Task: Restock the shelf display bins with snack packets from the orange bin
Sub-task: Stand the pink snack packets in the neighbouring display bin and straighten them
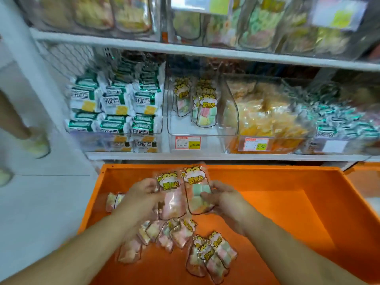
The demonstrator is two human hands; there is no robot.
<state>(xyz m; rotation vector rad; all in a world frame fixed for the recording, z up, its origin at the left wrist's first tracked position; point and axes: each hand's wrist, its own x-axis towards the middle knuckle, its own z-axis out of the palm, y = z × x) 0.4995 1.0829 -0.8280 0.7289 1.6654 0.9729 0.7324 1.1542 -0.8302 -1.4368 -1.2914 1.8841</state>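
Both hands (144,192) (224,199) hold two packets (185,192) upright, lengthwise toward the shelf.

Both bare forearms reach forward from the bottom corners and converge toward the middle. The left hand (144,192) is raised, back toward the camera, its fingers (153,189) curled forward and gripping; motion blur hides how exactly they lie. The right hand (223,199) sits level with it, just beside, thumb on the near side and fingers (213,187) seemingly wrapped round the far side, pinching
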